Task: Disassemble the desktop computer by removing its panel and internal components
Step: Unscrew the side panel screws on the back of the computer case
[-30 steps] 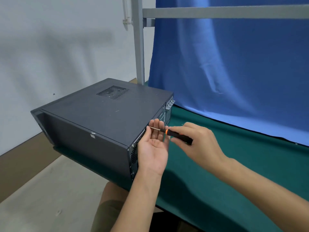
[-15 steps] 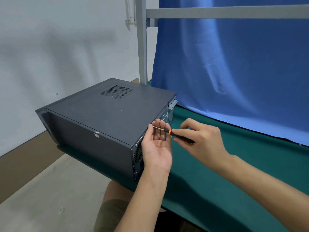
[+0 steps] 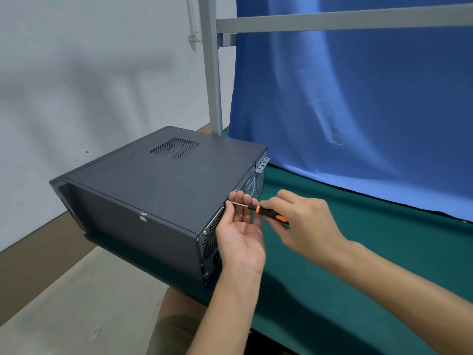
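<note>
Two hands meet at the rear face of the desktop computer (image 3: 158,180), which lies on its side at the left end of the green table (image 3: 358,252), vented panel upward; my right hand (image 3: 304,221) grips the black-and-orange screwdriver (image 3: 268,213), its tip at the rear top edge; my left hand (image 3: 240,237) is palm-up with fingers straight behind the shaft, thumb beside the tip; a pale sticker (image 3: 143,218) on the near side is too small to read; blue cloth (image 3: 358,98) hangs behind.
</note>
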